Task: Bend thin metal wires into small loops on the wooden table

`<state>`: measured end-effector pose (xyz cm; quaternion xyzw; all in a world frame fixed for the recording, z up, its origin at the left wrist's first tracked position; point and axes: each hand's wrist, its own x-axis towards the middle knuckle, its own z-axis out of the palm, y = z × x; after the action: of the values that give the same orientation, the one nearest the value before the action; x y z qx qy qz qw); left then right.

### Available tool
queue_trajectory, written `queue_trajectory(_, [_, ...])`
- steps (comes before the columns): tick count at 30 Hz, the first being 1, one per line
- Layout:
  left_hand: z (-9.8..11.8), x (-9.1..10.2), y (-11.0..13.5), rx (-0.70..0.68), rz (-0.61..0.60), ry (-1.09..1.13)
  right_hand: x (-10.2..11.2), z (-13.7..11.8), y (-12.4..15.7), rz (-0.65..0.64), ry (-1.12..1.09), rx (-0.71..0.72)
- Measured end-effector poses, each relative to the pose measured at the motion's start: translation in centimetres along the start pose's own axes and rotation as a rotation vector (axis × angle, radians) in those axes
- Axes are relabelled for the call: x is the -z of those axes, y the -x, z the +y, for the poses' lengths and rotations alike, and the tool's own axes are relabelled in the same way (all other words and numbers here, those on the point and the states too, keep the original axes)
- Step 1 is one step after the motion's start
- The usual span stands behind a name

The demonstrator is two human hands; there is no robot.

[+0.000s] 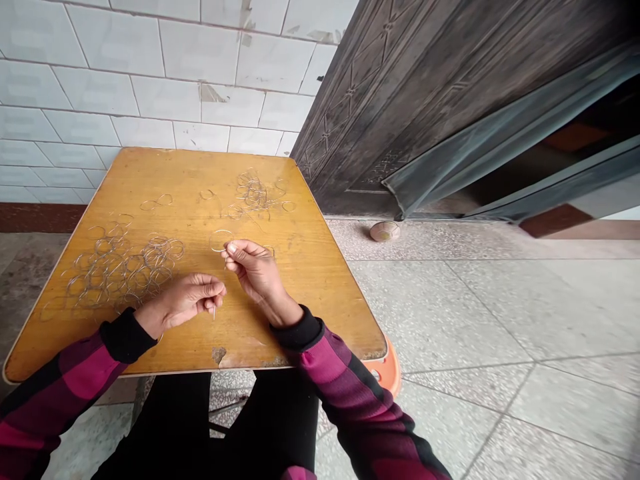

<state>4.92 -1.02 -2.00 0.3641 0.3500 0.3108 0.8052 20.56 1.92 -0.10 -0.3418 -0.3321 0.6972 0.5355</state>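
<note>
My left hand [187,300] is closed in a pinch on a short thin metal pin [215,311] that points down at the wooden table [310,280]. My right hand [253,267] is pinched on a thin wire ring [220,240] held just above the table top, a little beyond the left hand. A large spread of linked wire rings [120,267] lies to the left of both hands. A smaller tangle of rings [253,193] lies near the far edge.
A few loose rings [156,201] lie at the far left of the table. A white tiled wall [150,73] stands behind, a dark metal door [450,100] to the right. A small round object [384,231] sits on the floor. An orange stool edge [390,370] shows under the table.
</note>
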Motion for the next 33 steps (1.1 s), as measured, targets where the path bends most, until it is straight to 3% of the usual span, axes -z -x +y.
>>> queue_trajectory(9, [-0.1, -0.4, 0.5, 0.058, -0.07, -0.016, 0.4, -1.6, -0.2, 0.016, -0.105, 0.033])
queue_trajectory(16, [-0.6, -1.3, 0.9, -0.246, -0.064, -0.593, 1.0, -2.1, -0.7, 0.039, -0.148, 0.019])
queue_trajectory(22, [-0.1, -0.8, 1.5, -0.112, -0.224, -0.946, 2.1, -2.6, -1.5, 0.046, -0.129, -0.025])
queue_trajectory(25, [0.8, -0.1, 1.5, -0.11, -0.045, -0.872, 2.2, -2.3, -1.3, -0.03, -0.097, -0.099])
queue_trajectory(28, [1.4, 0.2, 1.0, -0.29, 0.224, -0.671, 1.5, -1.2, -0.8, -0.066, -0.065, -0.139])
queue_trajectory(33, [1.2, -0.3, 0.3, -0.468, 0.344, -0.664, -0.3, 1.1, -0.1, -0.012, -0.067, -0.121])
